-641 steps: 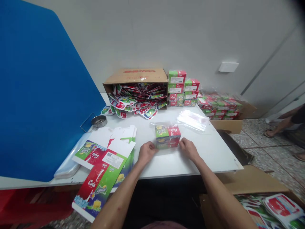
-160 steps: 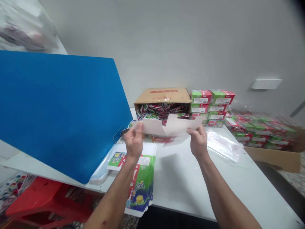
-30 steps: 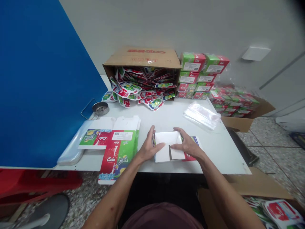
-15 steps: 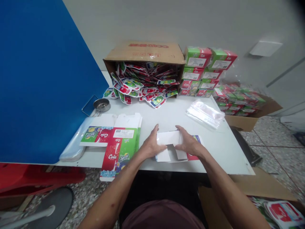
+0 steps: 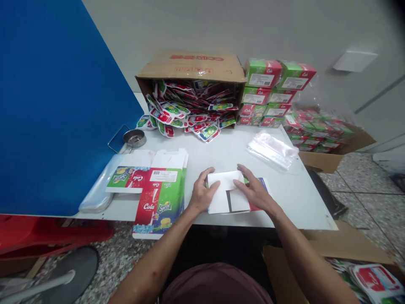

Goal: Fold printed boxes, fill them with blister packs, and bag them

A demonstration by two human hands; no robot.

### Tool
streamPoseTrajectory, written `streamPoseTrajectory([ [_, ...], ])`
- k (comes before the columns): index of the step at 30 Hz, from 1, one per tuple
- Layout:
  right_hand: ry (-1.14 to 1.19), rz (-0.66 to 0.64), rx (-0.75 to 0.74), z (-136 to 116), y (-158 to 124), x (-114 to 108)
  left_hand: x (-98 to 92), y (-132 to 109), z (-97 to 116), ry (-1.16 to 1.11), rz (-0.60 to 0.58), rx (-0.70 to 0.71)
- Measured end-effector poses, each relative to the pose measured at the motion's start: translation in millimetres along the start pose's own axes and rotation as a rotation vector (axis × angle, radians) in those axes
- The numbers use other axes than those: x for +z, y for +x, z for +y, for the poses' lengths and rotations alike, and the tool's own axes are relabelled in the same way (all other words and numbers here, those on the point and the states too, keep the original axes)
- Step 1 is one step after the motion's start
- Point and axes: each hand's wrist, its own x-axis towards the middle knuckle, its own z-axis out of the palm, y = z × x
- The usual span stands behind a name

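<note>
A small printed carton (image 5: 218, 202) stands on the table near its front edge, with its white inner flaps facing up. My left hand (image 5: 203, 191) wraps its left side, thumb resting on the white flaps. My right hand (image 5: 253, 190) grips the right side, its thumb on the upper flap. The lower flaps lie nearly flat, with a dark gap between them. Beneath my right hand, part of a printed red and purple panel shows. To the left lies a stack of flat printed cartons (image 5: 161, 198), overhanging the front edge.
A cardboard box (image 5: 193, 69) full of printed packets stands at the back. Beside it rise stacked finished cartons (image 5: 261, 80). Clear plastic bags (image 5: 272, 150) lie at right, more plastic (image 5: 98, 194) at left near a metal dish (image 5: 134, 138). Open boxes stand on the floor at right.
The carton's lower flaps have folded down, narrowing the opening between them to a slim gap. Both thumbs have moved up onto the white flaps.
</note>
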Motion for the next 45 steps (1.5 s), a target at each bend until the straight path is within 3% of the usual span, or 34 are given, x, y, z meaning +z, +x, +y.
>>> streamPoseTrajectory([
  [5, 0.040, 0.125, -0.291, -19.5, -46.5, -13.0, 1.8, -0.3, 0.3, 0.044, 0.015, -0.019],
  [8, -0.062, 0.135, -0.328, -20.7, -66.9, -3.3, 10.8, -0.8, 4.3, 0.068, 0.054, -0.012],
  [13, -0.117, 0.508, -0.106, -4.1, -54.5, 29.0, 27.9, -11.4, 9.4, 0.150, 0.269, -0.023],
  [16, 0.031, 0.579, 0.077, -0.5, -38.0, 32.8, 30.3, -22.2, 11.7, 0.219, 0.291, 0.005],
  [21, 0.285, 0.359, 0.229, -3.9, -20.3, 11.6, 39.6, -51.0, 18.9, 0.257, 0.174, -0.021],
  [25, 0.223, 0.203, 0.288, -2.2, -12.3, -16.0, 42.4, -71.0, 19.7, 0.191, 0.011, -0.102],
  [27, 0.128, 0.111, 0.242, 0.0, -9.6, -23.5, 34.3, -65.4, 18.2, 0.253, 0.042, -0.044],
  [30, -0.042, 0.100, 0.212, 2.8, -6.7, -21.5, 19.0, -35.9, 15.7, 0.351, 0.250, 0.154],
  [31, -0.089, 0.118, 0.215, 3.1, -6.2, -19.0, 15.9, -24.7, 14.7, 0.327, 0.238, 0.177],
  [35, -0.199, 0.128, 0.195, 0.7, -7.4, -16.9, 22.9, -4.3, 8.3, 0.148, -0.034, 0.063],
  [40, -0.280, 0.007, 0.175, -4.9, -13.2, -30.7, 46.5, -27.8, 1.1, 0.125, 0.130, 0.033],
  [45, -0.531, -0.005, 0.182, -9.7, -11.2, -29.5, 52.5, -32.9, 5.3, 0.148, 0.164, 0.015],
])
